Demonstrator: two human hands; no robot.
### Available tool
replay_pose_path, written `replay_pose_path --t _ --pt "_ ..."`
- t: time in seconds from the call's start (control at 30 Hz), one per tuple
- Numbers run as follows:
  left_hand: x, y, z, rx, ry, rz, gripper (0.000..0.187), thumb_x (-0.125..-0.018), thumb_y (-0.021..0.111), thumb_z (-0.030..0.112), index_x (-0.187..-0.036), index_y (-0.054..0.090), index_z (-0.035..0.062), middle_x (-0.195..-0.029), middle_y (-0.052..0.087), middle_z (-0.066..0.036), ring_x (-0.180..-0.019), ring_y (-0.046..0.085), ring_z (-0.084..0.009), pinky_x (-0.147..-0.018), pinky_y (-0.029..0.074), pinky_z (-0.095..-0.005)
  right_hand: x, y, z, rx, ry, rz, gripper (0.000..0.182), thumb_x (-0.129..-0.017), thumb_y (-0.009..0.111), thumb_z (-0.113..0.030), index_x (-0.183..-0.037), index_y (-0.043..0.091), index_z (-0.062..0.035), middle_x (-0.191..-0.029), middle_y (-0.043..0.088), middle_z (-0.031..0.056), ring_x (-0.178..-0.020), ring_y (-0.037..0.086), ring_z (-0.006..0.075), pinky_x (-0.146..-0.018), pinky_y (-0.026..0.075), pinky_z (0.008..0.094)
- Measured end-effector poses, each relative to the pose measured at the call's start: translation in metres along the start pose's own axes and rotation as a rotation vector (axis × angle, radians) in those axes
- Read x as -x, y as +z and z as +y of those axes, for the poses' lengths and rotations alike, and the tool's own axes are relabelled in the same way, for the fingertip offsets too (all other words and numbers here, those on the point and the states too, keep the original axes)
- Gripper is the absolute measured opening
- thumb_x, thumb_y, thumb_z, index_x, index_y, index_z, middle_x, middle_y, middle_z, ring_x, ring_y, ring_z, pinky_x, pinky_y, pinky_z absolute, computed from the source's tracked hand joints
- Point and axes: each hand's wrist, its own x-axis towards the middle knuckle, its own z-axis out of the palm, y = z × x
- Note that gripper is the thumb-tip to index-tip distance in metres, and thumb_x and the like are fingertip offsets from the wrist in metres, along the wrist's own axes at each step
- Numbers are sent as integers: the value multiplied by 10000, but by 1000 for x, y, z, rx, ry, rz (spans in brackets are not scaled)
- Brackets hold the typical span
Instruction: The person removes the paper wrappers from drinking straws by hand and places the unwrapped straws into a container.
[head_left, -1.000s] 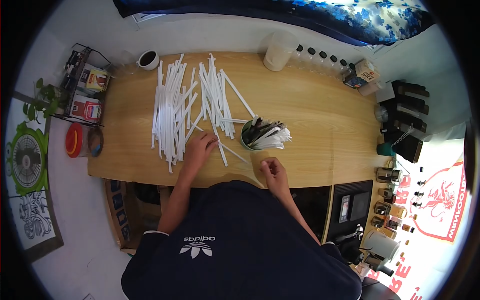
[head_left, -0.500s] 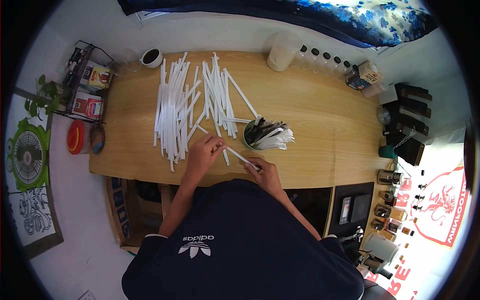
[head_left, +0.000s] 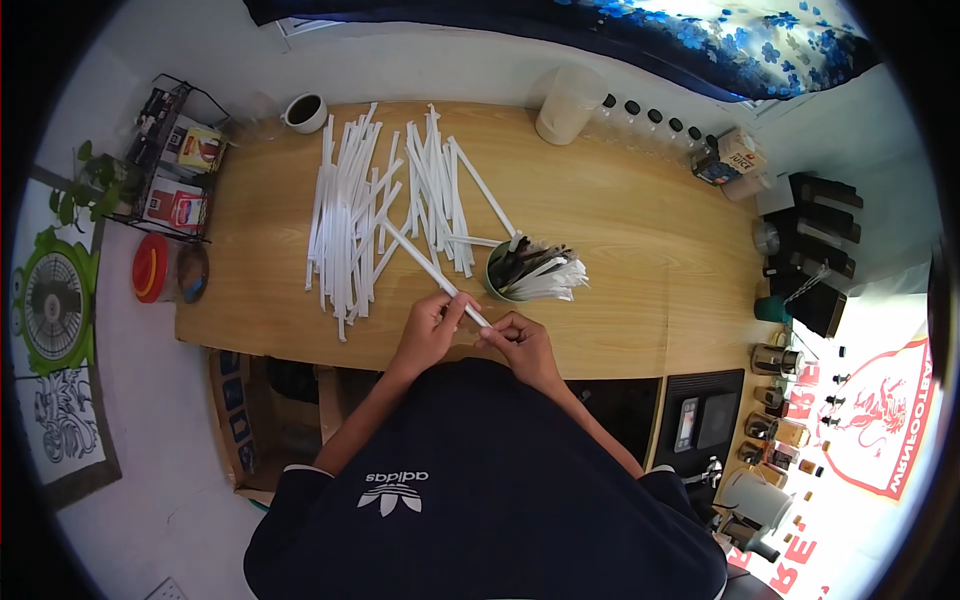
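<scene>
A white paper-wrapped straw (head_left: 420,258) slants across the near part of the table, its far end beside the larger heap of straws. My left hand (head_left: 432,328) is closed around its lower part, thumb and fingers pinching it. At the near tip, my right hand (head_left: 524,348) pinches the straw's end between thumb and fingers. Beyond the hands lie a larger pile of wrapped straws (head_left: 345,215) and a smaller pile (head_left: 432,190). Just past my right hand stands a green cup (head_left: 496,284), packed with dark straws and crumpled white wrappers.
A mug of dark liquid (head_left: 305,113) is at the far left, near a wire rack (head_left: 180,165). Along the back stand a cloudy plastic pitcher (head_left: 567,105), several black-capped bottles (head_left: 652,130) and a juice carton (head_left: 735,157). A scale (head_left: 716,420) sits at the right.
My left hand has slid right and toward me, nearer my right hand. The held straw has shifted toward me, and more of its length shows beyond my left hand.
</scene>
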Motion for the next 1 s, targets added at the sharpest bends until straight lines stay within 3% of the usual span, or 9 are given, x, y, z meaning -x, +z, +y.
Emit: replay_pose_path --t 0.1,0.2,0.3,0.47,0.73,0.83,1.0 --pt "-8 -10 5 41 -22 41 305 -1067 532 225 -967 688 -18 -786 603 -5 -706 514 -69 -661 425 -233 3 -5 1 9 5 -5 179 -971 699 -151 -961 638 17 -847 757 83 -790 669 69 -702 485 211" --pt "-21 -25 12 178 62 217 348 -1078 512 278 -975 687 -5 -782 601 -4 -709 511 -68 -662 417 -226 7 -8 2 35 12 -8 176 -972 698 -151 -954 638 13 -848 757 82 -778 665 69 -704 485 210" --pt "-30 -39 14 219 89 288 357 -1082 499 297 -985 682 6 -772 592 -1 -699 502 -69 -650 415 -227 12 -11 0 93 47 13 152 -977 680 -107 -977 636 38 -860 744 113 -818 700 123 -773 542 246" --pt "-36 -47 19 329 84 466 371 -1086 483 325 -1003 672 17 -787 605 -18 -686 508 -77 -648 428 -228 15 -9 -4 -41 -23 78 189 -974 696 -154 -976 648 29 -835 748 75 -754 658 76 -734 508 218" --pt "-31 -61 10 490 108 392 381 -1082 482 346 -1095 659 9 -901 667 -67 -738 576 -110 -686 482 -251 22 -21 0 -25 19 162 150 -974 688 -107 -1001 650 36 -873 737 87 -818 667 100 -761 525 239" --pt "-27 -52 16 624 37 335 395 -1087 464 352 -1130 649 5 -937 676 -78 -781 599 -126 -718 502 -269 33 -15 -13 -140 -297 442 110 -984 661 -70 -1022 624 27 -943 723 127 -825 672 124 -750 531 252" --pt "-12 -29 26 821 -63 147 430 -1092 439 368 -1184 640 -1 -961 682 -101 -820 626 -152 -754 512 -292 54 -11 -79 -137 -579 593 92 -1012 578 -30 -1094 552 4 -1032 688 180 -808 664 173 -715 544 293"
